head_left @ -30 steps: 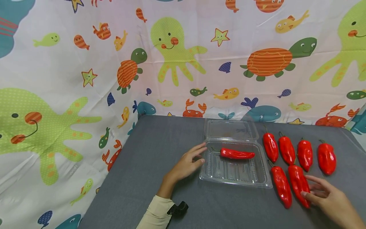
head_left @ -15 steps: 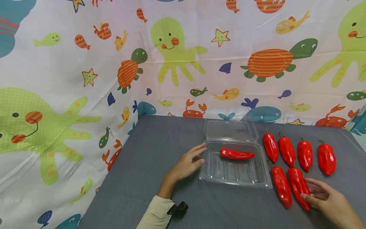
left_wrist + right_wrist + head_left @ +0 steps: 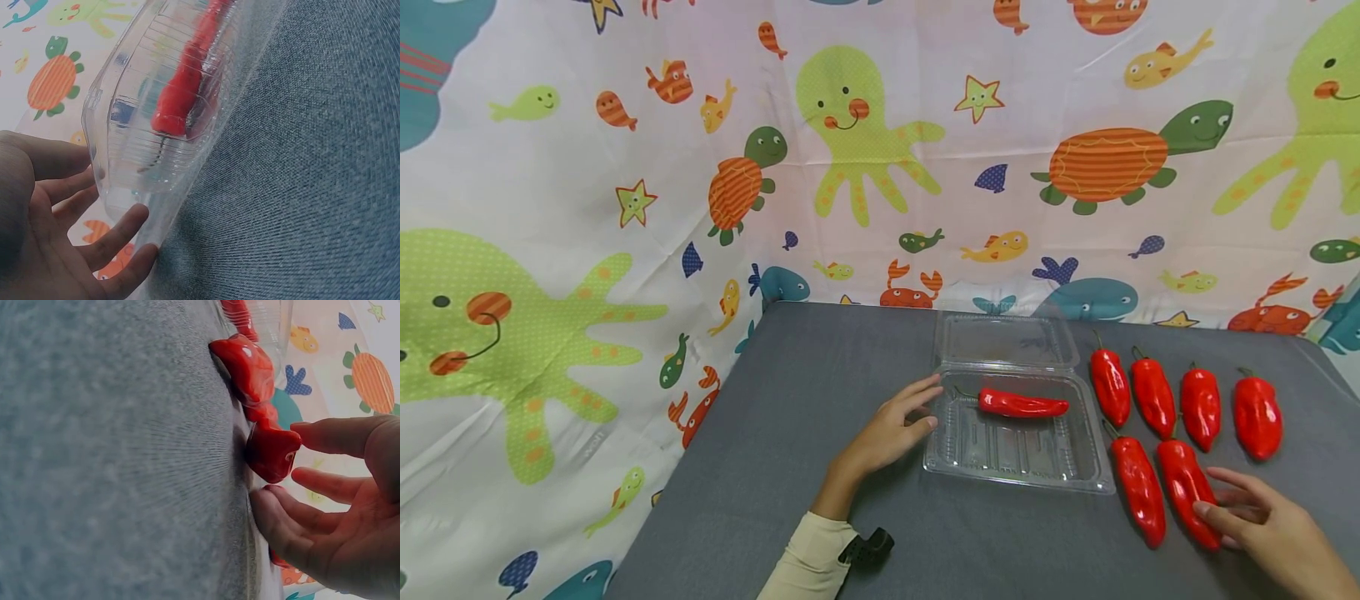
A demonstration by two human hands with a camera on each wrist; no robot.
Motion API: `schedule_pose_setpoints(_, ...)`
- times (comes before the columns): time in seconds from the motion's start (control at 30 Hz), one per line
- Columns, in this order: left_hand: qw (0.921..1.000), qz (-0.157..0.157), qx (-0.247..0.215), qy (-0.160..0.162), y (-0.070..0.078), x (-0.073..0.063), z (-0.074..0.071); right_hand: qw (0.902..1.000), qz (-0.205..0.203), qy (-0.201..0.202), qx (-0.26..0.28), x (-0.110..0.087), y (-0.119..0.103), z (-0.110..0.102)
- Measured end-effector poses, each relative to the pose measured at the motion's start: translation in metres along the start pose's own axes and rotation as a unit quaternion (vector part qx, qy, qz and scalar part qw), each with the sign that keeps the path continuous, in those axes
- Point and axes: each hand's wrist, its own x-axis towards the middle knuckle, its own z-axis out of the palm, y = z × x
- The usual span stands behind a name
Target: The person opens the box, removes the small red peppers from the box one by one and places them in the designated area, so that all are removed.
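Observation:
My left hand (image 3: pixel 887 427) touches the left rim of a clear plastic clamshell container (image 3: pixel 1000 477), its fingers loosely spread. One slim red chili pepper (image 3: pixel 1022 404) lies crosswise inside. Out to the right, my right hand (image 3: pixel 1262 517) holds a larger glossy red pepper (image 3: pixel 1183 483) near its lower end. The thumb is on one side of that pepper, with the other fingers partly hidden on the far side. The pepper still lies on the table. In the right wrist view, the thumb tip meets the red pepper (image 3: pixel 272 453) while the fingers bend beneath it.
Beside the held pepper lies another red pepper (image 3: pixel 1138 490). Behind them several red peppers (image 3: pixel 1153 396) stand in a row. The container's lid (image 3: pixel 1003 340) is folded back toward the sea-animal curtain (image 3: pixel 880 183). Grey cloth covers the table (image 3: pixel 790 400).
The right hand and the pepper it holds have shifted slightly, first toward the front edge, then to the right. The left hand and the container have stayed in place.

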Motion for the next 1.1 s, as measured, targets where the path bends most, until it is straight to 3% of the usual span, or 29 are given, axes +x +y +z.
schedule_pose_setpoints(0.13,1.0,-0.002,-0.002,0.0,0.0,0.0,0.0,0.9999,-0.004,0.006,-0.011,0.001,-0.003,-0.002)
schedule_pose_setpoints(0.47,1.0,-0.008,0.0,-0.001,0.0,0.0,0.0,0.9953,-0.043,0.079,-0.036,-0.006,-0.023,-0.003)
schedule_pose_setpoints(0.7,1.0,-0.007,0.001,-0.001,-0.001,0.0,0.0,0.9925,-0.062,0.101,-0.03,-0.009,-0.041,-0.008)
schedule_pose_setpoints(1.1,1.0,-0.004,0.001,-0.002,-0.004,0.001,0.001,0.9794,-0.152,0.132,-0.017,-0.019,-0.076,-0.006)
